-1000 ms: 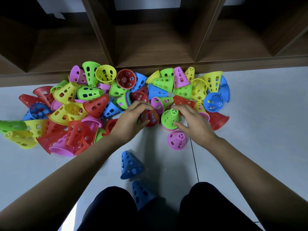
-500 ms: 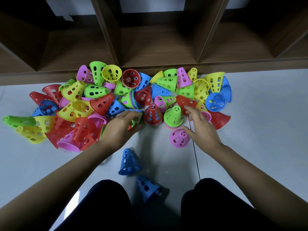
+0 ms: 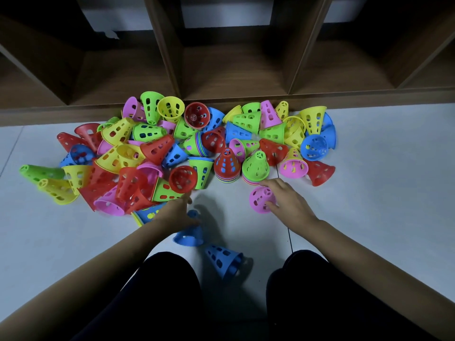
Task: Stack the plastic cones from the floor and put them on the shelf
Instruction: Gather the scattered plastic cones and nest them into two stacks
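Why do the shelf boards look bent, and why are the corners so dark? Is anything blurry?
Head view: the wide lens bows the shelf edge and fans its dividers. The corners fade dark, while the floor is evenly lit. Soft shadows fall right of the left hand and the blue cone. That hand looks slightly smeared, the piled cones crisp.

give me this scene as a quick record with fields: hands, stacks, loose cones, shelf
left hand: over a blue cone, grip unclear
right hand: touching the pink cone, grip unclear
stacks: red-topped stack and green-topped stack, upright, side by side
loose pile: many cones on the floor
shelf: behind the pile, holds no cones
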